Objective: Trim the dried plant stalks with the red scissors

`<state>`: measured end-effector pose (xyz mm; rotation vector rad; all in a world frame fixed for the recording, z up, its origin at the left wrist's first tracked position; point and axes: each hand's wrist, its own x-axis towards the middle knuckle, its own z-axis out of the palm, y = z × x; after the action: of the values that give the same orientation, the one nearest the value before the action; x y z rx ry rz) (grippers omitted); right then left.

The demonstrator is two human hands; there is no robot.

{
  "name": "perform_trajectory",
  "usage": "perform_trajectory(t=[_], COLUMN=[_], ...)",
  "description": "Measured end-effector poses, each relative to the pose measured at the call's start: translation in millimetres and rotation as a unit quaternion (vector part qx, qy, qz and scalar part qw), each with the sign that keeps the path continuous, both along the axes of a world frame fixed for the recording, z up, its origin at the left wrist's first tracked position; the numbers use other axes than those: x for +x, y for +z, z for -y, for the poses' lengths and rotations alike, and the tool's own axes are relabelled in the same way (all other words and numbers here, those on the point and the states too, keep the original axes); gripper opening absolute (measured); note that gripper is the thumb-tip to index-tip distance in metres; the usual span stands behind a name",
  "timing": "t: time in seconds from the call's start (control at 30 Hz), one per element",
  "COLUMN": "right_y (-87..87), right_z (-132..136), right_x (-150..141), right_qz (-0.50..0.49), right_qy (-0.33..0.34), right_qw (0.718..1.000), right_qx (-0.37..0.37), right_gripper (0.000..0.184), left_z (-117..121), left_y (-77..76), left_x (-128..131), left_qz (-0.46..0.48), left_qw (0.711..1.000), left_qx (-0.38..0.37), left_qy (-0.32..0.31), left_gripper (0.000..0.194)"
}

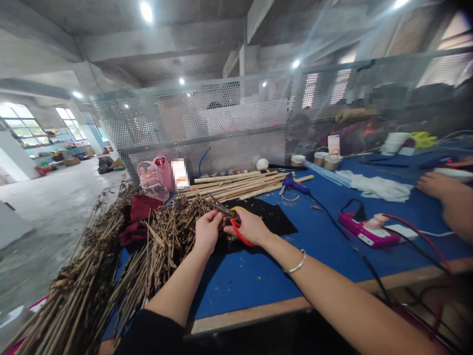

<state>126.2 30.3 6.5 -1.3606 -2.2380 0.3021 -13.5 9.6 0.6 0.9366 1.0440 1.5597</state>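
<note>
My right hand (251, 227) is closed around the red and yellow handles of a pair of scissors (220, 207). Their dark blades point up and to the left, just over my left hand (208, 229). The fingers of that hand are pinched together close to the blades, and whatever is between them is too small and hidden to make out. Beside and behind my left hand lies a heap of dry brown plant stems (168, 234) with shrivelled heads. A black cloth or sheet (275, 217) with plant scraps is spread on the blue tabletop (236, 291) beyond my hands.
Pale wooden sticks (236, 186) lie behind the black sheet, near a blue glue gun (293, 183). A pink bag (155, 175) stands at back left. To the right are a purple power strip (369, 231), a white glove (380, 187) and another person's hand (430, 185).
</note>
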Motion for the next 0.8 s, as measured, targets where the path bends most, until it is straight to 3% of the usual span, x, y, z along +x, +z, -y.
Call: perform_trajectory(t=[0.2, 0.33, 0.5, 0.6, 0.8], right_y=[1.3, -0.3, -3.3, -4.0, -2.5], right_z=[0.8, -0.7, -2.8, -3.6, -4.1], right_x=[-0.6, 0.2, 0.9, 0.8, 1.9], right_qz=[0.008, -0.005, -0.011, -0.022, -0.004], right_qy=[-0.016, -0.022, -0.022, -0.012, -0.028], right_qw=[1.0, 1.0, 1.0, 1.0, 1.0], right_qx=[-0.01, -0.006, -0.002, 0.007, -0.01], right_gripper=[0.041, 0.039, 0.041, 0.043, 0.04], left_z=[-0.9, -1.2, 1.3, 3.1, 6.4], left_y=[-1.5, -3.3, -4.7, -3.5, 2.2], left_x=[-1.4, -3.1, -2.9, -3.0, -1.8], left_qz=[-0.026, -0.115, -0.203, -0.24, -0.228], left_qw=[1.0, 0.993, 0.979, 0.97, 0.973], left_qx=[0.014, 0.011, 0.015, 0.036, 0.038], left_qy=[-0.006, 0.013, -0.031, -0.027, -0.024], left_gripper=[0.026, 0.027, 0.026, 0.026, 0.024])
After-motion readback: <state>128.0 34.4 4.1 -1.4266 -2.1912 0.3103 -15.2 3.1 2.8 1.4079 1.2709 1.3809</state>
